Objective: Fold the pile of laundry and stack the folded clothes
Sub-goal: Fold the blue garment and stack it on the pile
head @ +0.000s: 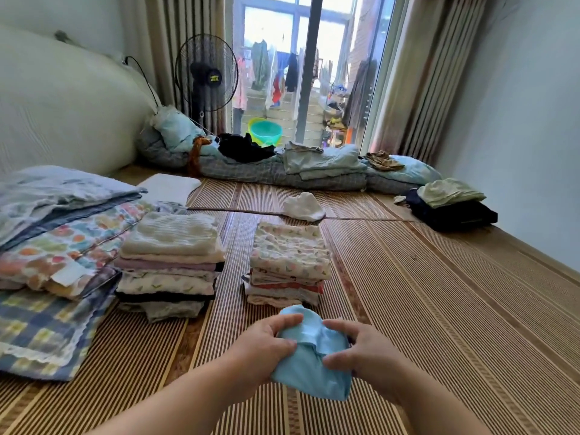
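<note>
One blue garment [315, 367] held, floral stack [290, 254] just ahead

Left hand [266, 351]: palm down, fingers curled over the left side of a light-blue garment [314, 370], thumb laid on top of the cloth and pointing inward.
Right hand [365, 353]: palm down, fingers curled onto the garment's right side, thumb pressing the cloth from the near side.
Left forearm [175, 403]: bare, enters from the lower left and angles forward and inward.
Right forearm [439, 403]: bare, enters from the lower right and angles forward and inward.
Spacing: hands close together, not touching.
</note>
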`<state>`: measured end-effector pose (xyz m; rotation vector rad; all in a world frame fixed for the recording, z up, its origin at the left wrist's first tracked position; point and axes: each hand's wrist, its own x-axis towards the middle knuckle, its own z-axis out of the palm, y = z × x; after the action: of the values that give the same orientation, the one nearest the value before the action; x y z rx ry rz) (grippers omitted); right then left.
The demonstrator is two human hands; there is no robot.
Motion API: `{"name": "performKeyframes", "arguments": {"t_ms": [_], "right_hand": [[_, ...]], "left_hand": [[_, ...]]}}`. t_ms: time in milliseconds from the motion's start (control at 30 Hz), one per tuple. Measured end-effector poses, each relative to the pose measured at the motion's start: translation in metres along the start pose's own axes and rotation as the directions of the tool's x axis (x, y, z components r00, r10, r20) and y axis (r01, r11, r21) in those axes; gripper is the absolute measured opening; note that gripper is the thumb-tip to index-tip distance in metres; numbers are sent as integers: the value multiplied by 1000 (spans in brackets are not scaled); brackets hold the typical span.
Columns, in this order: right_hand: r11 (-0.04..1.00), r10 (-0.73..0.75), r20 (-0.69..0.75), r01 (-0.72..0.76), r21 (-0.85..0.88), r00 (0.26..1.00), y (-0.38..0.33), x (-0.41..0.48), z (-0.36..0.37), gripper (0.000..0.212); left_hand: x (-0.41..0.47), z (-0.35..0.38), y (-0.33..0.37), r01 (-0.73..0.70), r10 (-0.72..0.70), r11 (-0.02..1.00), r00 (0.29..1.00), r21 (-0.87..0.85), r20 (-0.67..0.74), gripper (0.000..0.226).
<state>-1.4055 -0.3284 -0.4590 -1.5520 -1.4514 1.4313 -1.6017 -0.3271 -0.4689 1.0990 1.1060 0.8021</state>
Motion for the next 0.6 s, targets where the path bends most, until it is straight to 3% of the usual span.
{"name": "performKeyframes", "arguments": {"t_ms": [100,300,467,600], "right_hand": [[966,-150,-75,130,-223,986,-32,35,-10,81],[880,-349,-103,287,-379,932,-106,134,-39,84],[872,-275,-106,202,-446,956,-124,236,-55,91],[789,-163,-57,95,-607,985,-104,286,-49,90]], "left_hand": [[28,-11,34,-118,141,952,988,284,-63,52],[121,-46,107,-245,350,820,930,517,-113,54],[202,-75,122,-110,271,759,949,642,-159,54],[237,-91,107,67,183,537,964,841,-194,57]]}}
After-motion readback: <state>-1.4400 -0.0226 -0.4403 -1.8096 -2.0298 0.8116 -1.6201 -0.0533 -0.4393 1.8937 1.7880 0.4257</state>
